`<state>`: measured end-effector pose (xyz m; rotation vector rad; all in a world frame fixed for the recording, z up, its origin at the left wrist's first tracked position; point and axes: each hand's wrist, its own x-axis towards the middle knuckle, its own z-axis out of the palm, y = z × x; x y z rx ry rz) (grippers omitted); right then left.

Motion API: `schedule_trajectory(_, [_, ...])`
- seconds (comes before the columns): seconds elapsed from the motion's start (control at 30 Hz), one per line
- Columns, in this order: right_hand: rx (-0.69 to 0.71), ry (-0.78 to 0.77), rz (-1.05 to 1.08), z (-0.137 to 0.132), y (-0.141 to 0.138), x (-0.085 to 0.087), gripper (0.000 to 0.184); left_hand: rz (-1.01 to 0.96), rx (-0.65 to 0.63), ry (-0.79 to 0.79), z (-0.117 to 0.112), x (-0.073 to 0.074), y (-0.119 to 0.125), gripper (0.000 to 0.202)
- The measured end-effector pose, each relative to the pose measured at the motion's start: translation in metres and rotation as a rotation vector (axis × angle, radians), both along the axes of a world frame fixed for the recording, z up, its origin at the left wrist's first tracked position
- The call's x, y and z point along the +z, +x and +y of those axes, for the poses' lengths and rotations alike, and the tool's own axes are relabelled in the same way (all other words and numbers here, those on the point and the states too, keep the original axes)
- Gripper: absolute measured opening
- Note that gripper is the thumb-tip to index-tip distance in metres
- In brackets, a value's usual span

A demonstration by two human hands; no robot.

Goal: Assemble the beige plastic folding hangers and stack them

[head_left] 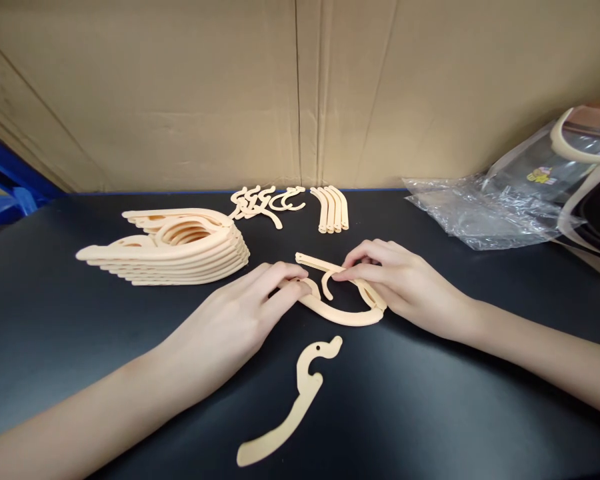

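Note:
Between my two hands lies a cream plastic folding hanger [343,317], low over the black tabletop. My left hand [260,303] grips its left end with thumb and fingers closed. On the far right side, my right hand [390,277] pinches the hanger near a small curved hook [327,285]; its fingertips are partly hidden. A straight arm of the hanger points up and left. Closer to me, a loose flat cream hanger piece [303,393] with a curved notch and a small hole lies by itself.
A stack of folded cream hangers [180,257] stands at the left. Behind are a pile of loose hook pieces [260,203] and a row of several curved arms [330,210]. Crumpled clear plastic bags [485,210] lie at the right. Cardboard [205,93] rises behind the table.

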<state>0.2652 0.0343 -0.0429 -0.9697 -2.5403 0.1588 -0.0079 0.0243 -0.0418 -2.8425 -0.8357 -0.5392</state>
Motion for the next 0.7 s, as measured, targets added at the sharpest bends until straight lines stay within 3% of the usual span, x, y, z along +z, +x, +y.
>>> schedule_trajectory(0.27, [-0.001, -0.004, -0.005, -0.004, -0.004, 0.001, 0.035, 0.028, 0.087, 0.156, 0.000, 0.007, 0.005, 0.024])
schedule_trajectory(0.47, [0.010, -0.022, -0.003, -0.008, -0.007, 0.001, 0.036, 0.067, 0.057, 0.126, -0.004, 0.009, 0.009, 0.032])
schedule_trajectory(0.6, [0.059, 0.078, 0.024, -0.017, -0.013, 0.004, 0.032, 0.078, 0.022, 0.100, -0.005, 0.007, 0.009, 0.035])
schedule_trajectory(0.7, [0.176, 0.187, 0.007, -0.033, -0.022, 0.008, 0.028, 0.059, 0.021, 0.104, -0.005, 0.006, 0.008, 0.037])
